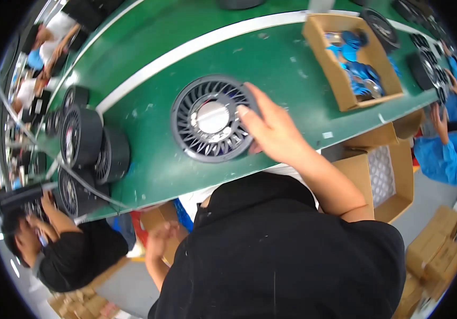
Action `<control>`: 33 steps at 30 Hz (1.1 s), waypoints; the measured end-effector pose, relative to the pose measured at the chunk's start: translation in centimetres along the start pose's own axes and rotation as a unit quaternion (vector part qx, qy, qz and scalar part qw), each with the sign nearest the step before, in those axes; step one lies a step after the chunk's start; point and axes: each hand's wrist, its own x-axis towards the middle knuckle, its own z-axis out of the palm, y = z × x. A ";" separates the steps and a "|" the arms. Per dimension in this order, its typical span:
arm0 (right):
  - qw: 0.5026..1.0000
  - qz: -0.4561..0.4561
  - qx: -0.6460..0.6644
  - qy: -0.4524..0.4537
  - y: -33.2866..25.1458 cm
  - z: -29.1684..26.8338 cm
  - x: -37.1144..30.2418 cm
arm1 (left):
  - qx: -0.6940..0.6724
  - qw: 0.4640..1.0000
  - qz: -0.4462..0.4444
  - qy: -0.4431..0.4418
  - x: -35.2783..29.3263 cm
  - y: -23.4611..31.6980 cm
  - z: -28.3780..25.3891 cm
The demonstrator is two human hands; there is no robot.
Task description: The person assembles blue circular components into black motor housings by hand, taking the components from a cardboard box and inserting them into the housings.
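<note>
A dark grey round wheel with fan-like spokes and a shiny silver disc at its centre is on the green worktable, close to its front edge. My right hand grips the wheel's right side, thumb on the face and fingers round the rim. Its lower fingertips are partly hidden behind the wheel. My left hand is off the wheel, low beside my body and below the table edge. Motion smears its fingers, and nothing can be made out in it.
Several dark wheels are stacked at the table's left. A cardboard box with blue and silver round pieces stands at the right, another wheel beside it. Below the edge is an open carton. Co-workers sit at left and right.
</note>
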 end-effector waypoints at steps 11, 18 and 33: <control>0.993 0.050 0.103 -0.033 -1.3 0.0 0.6 | 0.061 0.927 0.324 -0.177 -3.0 13.6 23.7; 0.947 0.135 0.289 -0.031 -2.3 1.9 8.0 | -0.049 0.905 0.358 -0.224 2.2 17.6 30.4; 0.890 0.191 0.408 0.077 -7.8 18.4 35.9 | -0.003 0.792 0.611 0.015 5.6 19.0 27.1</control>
